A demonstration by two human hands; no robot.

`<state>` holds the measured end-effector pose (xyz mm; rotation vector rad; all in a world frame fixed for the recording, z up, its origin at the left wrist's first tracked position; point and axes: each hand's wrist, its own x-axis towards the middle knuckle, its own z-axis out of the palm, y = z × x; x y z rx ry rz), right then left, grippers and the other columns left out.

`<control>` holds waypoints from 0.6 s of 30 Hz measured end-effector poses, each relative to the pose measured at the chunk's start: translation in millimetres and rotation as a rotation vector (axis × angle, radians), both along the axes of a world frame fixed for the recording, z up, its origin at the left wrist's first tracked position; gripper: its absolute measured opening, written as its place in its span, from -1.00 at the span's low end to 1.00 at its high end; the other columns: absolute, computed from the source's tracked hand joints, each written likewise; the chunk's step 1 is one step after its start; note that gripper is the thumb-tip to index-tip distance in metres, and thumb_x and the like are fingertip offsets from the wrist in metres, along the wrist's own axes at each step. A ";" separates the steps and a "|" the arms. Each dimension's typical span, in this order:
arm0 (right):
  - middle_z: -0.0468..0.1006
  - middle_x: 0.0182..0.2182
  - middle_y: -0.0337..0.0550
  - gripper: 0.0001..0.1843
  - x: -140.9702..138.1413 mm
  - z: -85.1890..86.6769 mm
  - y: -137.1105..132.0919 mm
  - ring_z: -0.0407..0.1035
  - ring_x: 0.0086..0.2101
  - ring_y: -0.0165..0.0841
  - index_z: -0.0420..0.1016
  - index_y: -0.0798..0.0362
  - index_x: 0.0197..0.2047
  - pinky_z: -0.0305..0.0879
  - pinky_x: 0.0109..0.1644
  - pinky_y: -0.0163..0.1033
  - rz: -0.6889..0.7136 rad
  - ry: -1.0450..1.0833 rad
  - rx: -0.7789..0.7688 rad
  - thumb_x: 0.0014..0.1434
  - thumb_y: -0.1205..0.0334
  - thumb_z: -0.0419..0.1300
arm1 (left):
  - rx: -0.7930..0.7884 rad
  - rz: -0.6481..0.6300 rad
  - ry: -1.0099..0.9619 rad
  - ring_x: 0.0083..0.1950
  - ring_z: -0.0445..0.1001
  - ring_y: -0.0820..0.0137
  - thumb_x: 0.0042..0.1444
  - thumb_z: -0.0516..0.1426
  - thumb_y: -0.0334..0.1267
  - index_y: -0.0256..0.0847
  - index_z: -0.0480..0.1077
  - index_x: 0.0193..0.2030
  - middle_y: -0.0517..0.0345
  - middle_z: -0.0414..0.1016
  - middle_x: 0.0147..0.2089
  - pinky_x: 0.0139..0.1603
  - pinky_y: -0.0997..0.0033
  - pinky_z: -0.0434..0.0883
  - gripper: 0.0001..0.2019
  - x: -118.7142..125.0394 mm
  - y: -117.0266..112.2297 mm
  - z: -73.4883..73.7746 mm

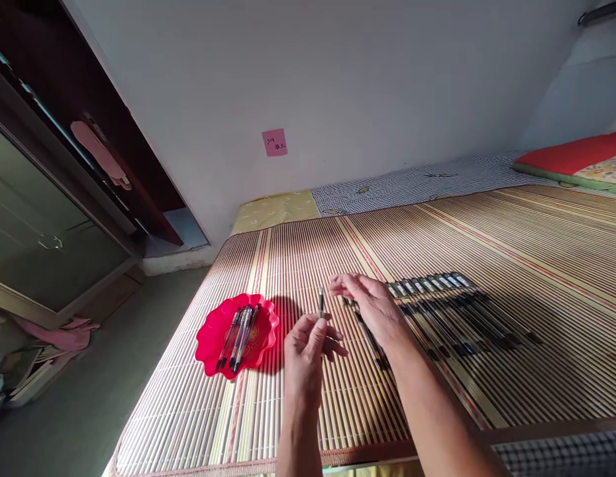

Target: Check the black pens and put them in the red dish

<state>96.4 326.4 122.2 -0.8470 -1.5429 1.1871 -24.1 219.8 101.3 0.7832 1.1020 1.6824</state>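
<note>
My left hand (310,344) is closed on a black pen (320,301), holding it upright above the bamboo mat (308,252). My right hand (370,301) hovers just to its right with the fingers stretched out toward the pen's tip, holding nothing. Under and to the right of that hand, a row of several black pens (447,308) lies side by side on the mat. A red scalloped plate (208,344) to the left holds several more black pens (239,329).
The mat covers a bed against a white wall with a pink sticky note (274,142). A red cushion (571,156) lies at the far right. A dark wooden cabinet (64,165) stands on the left beside the floor.
</note>
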 end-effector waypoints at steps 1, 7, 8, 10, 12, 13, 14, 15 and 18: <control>0.72 -0.13 0.02 -0.61 4.5 -3.2 4.5 0.61 -0.12 -0.19 0.66 0.05 -0.12 0.48 0.05 -0.09 -0.050 -0.065 0.028 0.41 0.02 0.07 | 0.004 0.031 -0.023 -0.56 0.52 0.47 0.08 0.41 0.10 -0.29 0.54 -0.17 0.12 0.60 -0.44 -0.54 0.56 0.22 -0.55 -5.4 -0.1 -0.9; 0.64 0.13 0.14 -0.49 9.2 -29.3 14.4 0.46 0.12 -0.07 0.61 0.20 0.18 0.31 0.20 -0.05 -0.170 -0.865 0.221 0.34 0.51 -0.06 | -0.031 0.184 -0.123 -0.62 0.37 0.57 -0.09 0.49 0.10 -0.30 0.55 -0.22 0.17 0.55 -0.50 -0.58 0.61 0.11 -0.49 -23.3 0.4 -6.2; 0.64 0.13 0.12 -0.49 5.7 -33.6 13.7 0.45 0.11 -0.06 0.63 0.19 0.15 0.29 0.19 -0.05 -0.149 -0.951 0.241 0.33 0.53 -0.05 | -0.038 0.182 -0.135 -0.61 0.36 0.57 -0.10 0.49 0.09 -0.30 0.55 -0.22 0.18 0.54 -0.50 -0.57 0.61 0.12 -0.49 -23.8 0.0 -5.8; 0.66 0.08 0.10 -0.55 -2.1 -40.9 12.2 0.44 0.07 -0.06 0.68 0.13 0.01 0.26 0.12 -0.09 -0.098 -1.039 0.252 0.33 0.52 -0.02 | -0.045 0.158 -0.146 -0.59 0.36 0.57 -0.10 0.49 0.08 -0.30 0.56 -0.22 0.18 0.54 -0.49 -0.55 0.61 0.15 -0.50 -24.3 -1.0 -4.7; 0.69 -0.03 0.10 -0.65 -8.9 -46.3 11.0 0.44 0.01 -0.07 0.69 0.10 -0.21 0.24 0.02 -0.12 -0.063 -1.057 0.250 0.32 0.47 0.05 | -0.042 0.142 -0.144 -0.57 0.37 0.57 -0.04 0.47 0.08 -0.30 0.57 -0.19 0.17 0.55 -0.46 -0.54 0.61 0.16 -0.51 -24.6 -1.9 -4.0; 0.69 -0.10 0.09 -0.69 -11.6 -48.2 10.2 0.45 -0.03 -0.08 0.65 0.09 -0.32 0.23 -0.02 -0.13 -0.055 -1.053 0.248 0.31 0.46 0.08 | -0.037 0.143 -0.145 -0.56 0.36 0.58 -0.01 0.46 0.10 -0.30 0.58 -0.18 0.16 0.56 -0.46 -0.54 0.61 0.15 -0.51 -24.7 -2.1 -4.0; 0.69 -0.18 0.07 -0.71 -13.8 -49.7 9.2 0.45 -0.07 -0.10 0.61 0.08 -0.39 0.22 -0.05 -0.15 -0.051 -1.044 0.246 0.29 0.44 0.11 | -0.030 0.142 -0.146 -0.57 0.35 0.58 0.00 0.44 0.12 -0.31 0.59 -0.17 0.15 0.56 -0.46 -0.54 0.61 0.14 -0.50 -24.9 -2.1 -4.1; 0.68 -0.25 0.03 -0.72 -15.7 -50.8 7.8 0.46 -0.11 -0.13 0.58 0.07 -0.43 0.21 -0.08 -0.16 -0.046 -1.031 0.246 0.27 0.44 0.14 | -0.021 0.144 -0.148 -0.58 0.33 0.59 0.01 0.43 0.15 -0.32 0.59 -0.17 0.15 0.56 -0.46 -0.55 0.62 0.11 -0.49 -25.0 -2.0 -4.3; 0.60 -0.41 -0.11 -0.77 -20.7 -52.6 0.7 0.45 -0.26 -0.22 0.52 0.04 -0.45 0.19 -0.17 -0.20 -0.034 -0.966 0.241 0.25 0.38 0.17 | 0.007 0.134 -0.134 -0.60 0.29 0.61 0.00 0.43 0.17 -0.33 0.59 -0.20 0.16 0.54 -0.49 -0.57 0.62 0.06 -0.47 -25.2 -1.4 -4.5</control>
